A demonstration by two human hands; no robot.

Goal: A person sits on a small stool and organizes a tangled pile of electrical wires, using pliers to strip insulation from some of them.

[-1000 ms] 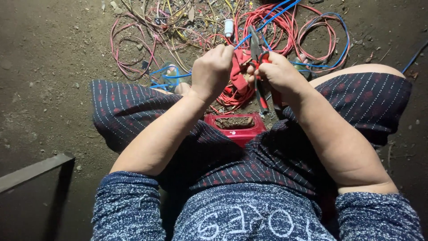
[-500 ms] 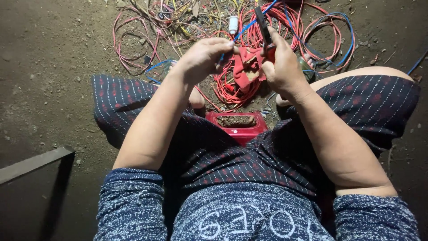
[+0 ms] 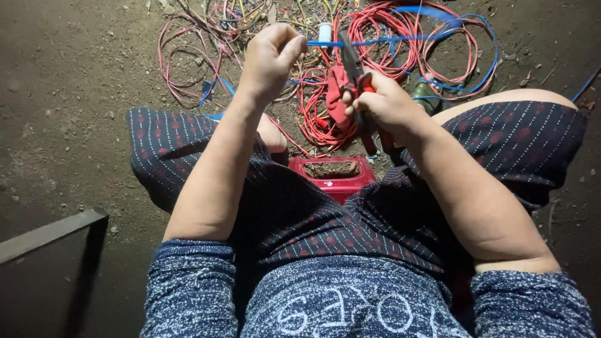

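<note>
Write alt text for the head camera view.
Seen from above, a seated person's left hand pulls a blue wire taut while the right hand grips red-handled pliers on it. Tangled red wires lie on the dirt floor.

Both bare forearms are reaching forward and down from the blue knit sleeves, elbows bent and spread apart over the lap. The left hand (image 3: 270, 55) is sitting higher and further out than the other, curled into a loose fist with its back toward the camera, thumb and forefinger pinching together at the top right of the fist. The right hand (image 3: 383, 105) is lying lower and nearer the body, its fingers wrapping closed in a firm grip, knuckles pointing left toward the other hand. The two hands are staying near each other but apart, not touching.
</note>
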